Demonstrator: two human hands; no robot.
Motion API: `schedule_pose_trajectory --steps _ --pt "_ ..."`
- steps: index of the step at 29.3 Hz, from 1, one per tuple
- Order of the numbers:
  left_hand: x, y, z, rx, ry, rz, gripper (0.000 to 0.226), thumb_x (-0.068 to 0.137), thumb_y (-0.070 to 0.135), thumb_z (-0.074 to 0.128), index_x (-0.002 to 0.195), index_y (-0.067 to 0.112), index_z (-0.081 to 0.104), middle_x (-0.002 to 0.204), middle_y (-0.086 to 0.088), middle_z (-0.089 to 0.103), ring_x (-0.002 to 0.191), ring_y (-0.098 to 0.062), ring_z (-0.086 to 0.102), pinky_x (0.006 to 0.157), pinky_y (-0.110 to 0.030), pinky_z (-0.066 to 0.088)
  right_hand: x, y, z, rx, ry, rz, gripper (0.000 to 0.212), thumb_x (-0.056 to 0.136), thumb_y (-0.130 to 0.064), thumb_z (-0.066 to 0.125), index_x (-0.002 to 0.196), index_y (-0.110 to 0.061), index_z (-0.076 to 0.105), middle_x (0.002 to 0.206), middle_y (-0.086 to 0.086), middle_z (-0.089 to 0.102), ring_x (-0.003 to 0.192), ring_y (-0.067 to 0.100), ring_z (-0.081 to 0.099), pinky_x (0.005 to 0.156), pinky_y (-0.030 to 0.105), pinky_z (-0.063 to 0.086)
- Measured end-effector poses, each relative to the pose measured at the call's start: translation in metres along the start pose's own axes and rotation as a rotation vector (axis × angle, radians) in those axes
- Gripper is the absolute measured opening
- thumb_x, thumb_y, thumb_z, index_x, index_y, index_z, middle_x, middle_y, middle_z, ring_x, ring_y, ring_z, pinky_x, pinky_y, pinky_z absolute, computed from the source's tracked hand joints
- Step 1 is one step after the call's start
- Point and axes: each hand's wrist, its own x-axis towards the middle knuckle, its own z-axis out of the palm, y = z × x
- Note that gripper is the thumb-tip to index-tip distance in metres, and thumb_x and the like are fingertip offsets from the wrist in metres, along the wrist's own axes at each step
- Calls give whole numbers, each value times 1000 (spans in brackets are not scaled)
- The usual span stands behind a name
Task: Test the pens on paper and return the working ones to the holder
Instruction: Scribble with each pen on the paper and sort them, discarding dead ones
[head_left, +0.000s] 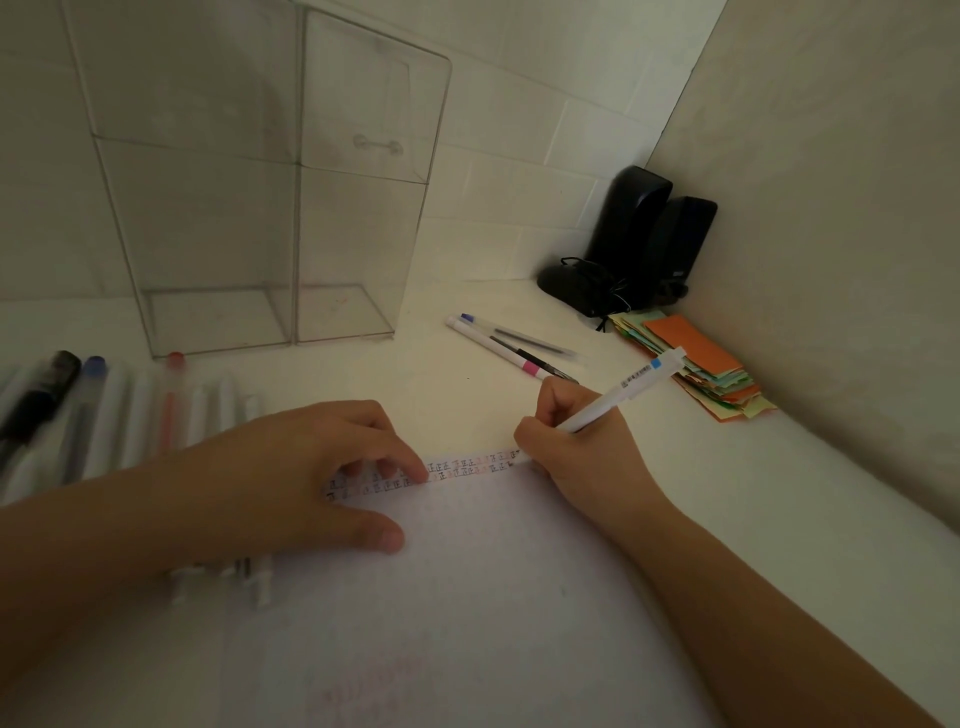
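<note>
My right hand (574, 452) grips a white pen (626, 387) with a blue clip, its tip down at the top right corner of the paper (467, 597). My left hand (306, 478) presses flat on the paper's top left, fingers over a row of small written marks (457, 467). Several pens (104, 410) lie side by side at the left, partly under my left forearm. Two more pens (511, 345) lie apart on the desk beyond my right hand. The clear acrylic holder (270, 208) stands behind.
Two black speakers (649, 239) with a tangled cable stand in the back right corner. A stack of coloured paper slips (696, 358) lies beside the right wall. The desk top is white; tiled wall behind.
</note>
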Motion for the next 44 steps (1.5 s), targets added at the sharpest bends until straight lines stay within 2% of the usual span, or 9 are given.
schedule_pose_trajectory --steps 6,13,19,22,25,28,33,40,44 --pt "1 -1 0 -2 0 4 56 53 79 46 105 57 48 107 30 43 97 3 47 80 -14 39 0 -1 -1 25 -19 5 25 75 -1 60 62 4 39 57 14 42 52 18 39 52 30 36" --pt "0 -1 0 13 -1 11 55 54 80 46 103 57 50 106 29 43 96 4 46 79 -14 39 0 -1 0 -49 1 -13 23 74 -1 59 62 3 39 52 3 37 48 9 33 43 19 28" --pt "-1 4 -3 34 4 27 49 57 78 44 100 57 51 107 30 42 96 5 46 78 -14 41 -5 -3 -9 260 74 10 14 82 -17 66 72 -10 59 58 -2 61 47 3 48 45 15 40" --pt "-2 10 -4 68 92 79 46 63 76 40 105 58 44 112 33 39 100 9 44 80 -17 44 -8 -8 -6 127 58 -76 21 90 -28 55 73 -18 62 56 -3 62 47 4 53 48 16 43" --pt "-4 27 -7 -23 207 209 48 71 66 50 116 48 46 120 32 41 103 9 46 80 -6 39 -16 -18 1 -285 97 -235 25 91 -41 41 69 -29 44 54 -9 52 50 9 52 53 29 46" --pt "-5 45 -8 -135 182 309 49 73 58 58 119 43 50 127 27 45 105 5 51 80 -1 35 -23 -31 5 -661 -89 -230 12 91 -36 40 87 -26 34 63 -9 47 58 13 50 60 28 40" --pt "-6 49 -1 -214 147 357 30 74 44 65 103 36 64 121 22 55 114 1 52 90 -13 41 -27 -39 10 -707 -166 -292 17 94 -40 34 93 -24 27 61 -11 36 53 9 37 54 24 29" --pt "-6 46 2 -134 52 363 23 75 39 69 95 29 62 112 18 53 110 -2 51 91 -19 40 -27 -33 22 -581 -261 -390 25 84 -21 53 93 -27 31 60 -7 46 56 19 48 54 33 40" --pt "-7 30 -4 35 63 245 35 66 64 62 89 39 55 104 24 49 103 6 45 86 -14 37 -27 -32 21 -514 -204 -368 46 93 -24 46 134 -39 31 67 -3 53 59 9 47 60 24 40"
